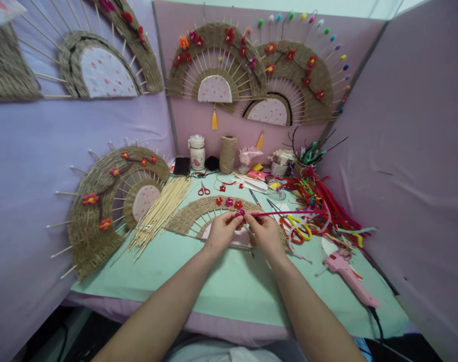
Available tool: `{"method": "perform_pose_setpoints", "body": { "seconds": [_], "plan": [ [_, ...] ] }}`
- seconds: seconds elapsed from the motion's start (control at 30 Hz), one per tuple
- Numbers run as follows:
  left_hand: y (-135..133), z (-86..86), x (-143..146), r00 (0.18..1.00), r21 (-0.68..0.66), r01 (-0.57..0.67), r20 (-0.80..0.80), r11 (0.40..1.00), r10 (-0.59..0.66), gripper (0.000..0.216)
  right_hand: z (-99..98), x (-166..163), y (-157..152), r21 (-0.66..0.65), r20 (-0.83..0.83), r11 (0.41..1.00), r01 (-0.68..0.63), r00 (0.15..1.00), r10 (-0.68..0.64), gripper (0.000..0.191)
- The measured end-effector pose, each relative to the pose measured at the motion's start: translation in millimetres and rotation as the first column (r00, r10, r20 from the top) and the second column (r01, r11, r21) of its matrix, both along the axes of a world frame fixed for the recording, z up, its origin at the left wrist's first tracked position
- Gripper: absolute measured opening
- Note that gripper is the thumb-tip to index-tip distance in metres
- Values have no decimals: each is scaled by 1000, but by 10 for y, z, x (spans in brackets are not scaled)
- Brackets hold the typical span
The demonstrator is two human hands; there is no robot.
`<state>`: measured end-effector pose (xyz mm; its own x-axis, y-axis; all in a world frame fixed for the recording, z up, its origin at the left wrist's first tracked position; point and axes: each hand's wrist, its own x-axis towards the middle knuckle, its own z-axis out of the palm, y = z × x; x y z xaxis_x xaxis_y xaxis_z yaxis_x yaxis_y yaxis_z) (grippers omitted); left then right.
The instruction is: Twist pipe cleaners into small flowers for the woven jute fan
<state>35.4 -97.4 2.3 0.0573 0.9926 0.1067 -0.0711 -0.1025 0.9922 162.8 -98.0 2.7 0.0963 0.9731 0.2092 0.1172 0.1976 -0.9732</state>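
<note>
Between my two hands is a magenta pipe cleaner (pixel 289 213), its left end curled into small loops like a flower. My left hand (pixel 224 230) pinches the curled end with thumb and fingers. My right hand (pixel 264 231) grips the stem just beside it, and the long straight part runs off to the right. Under and behind both hands lies a twine-woven fan (pixel 191 213) with a pale half-round centre, partly covered by my hands. On its upper rim sit a few red and magenta flowers (pixel 229 202).
Red-handled scissors (pixel 204 189) and a bundle of thin sticks (pixel 161 211) lie left. At right are yellow-and-orange scissors (pixel 299 229), a heap of coloured pipe cleaners (pixel 323 201) and a pink glue gun (pixel 350 276) with a cord. A twine spool (pixel 228 155) stands behind; finished fans (pixel 111 211) lean around.
</note>
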Motion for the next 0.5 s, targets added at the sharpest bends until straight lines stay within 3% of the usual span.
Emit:
{"method": "perform_pose_setpoints", "body": {
  "seconds": [0.2, 0.5],
  "plan": [
    [6, -24, -19, 995, 37, -92, -44, 995, 93, 21, -57, 4, 37, 11, 31, 1000, 8, 999, -8, 31],
    [2, 11, -29, 979, 1, -79, -190, 997, 78, 16, -40, 26, 37, -1, 123, 999, 35, 992, -34, 31]
  ]
}}
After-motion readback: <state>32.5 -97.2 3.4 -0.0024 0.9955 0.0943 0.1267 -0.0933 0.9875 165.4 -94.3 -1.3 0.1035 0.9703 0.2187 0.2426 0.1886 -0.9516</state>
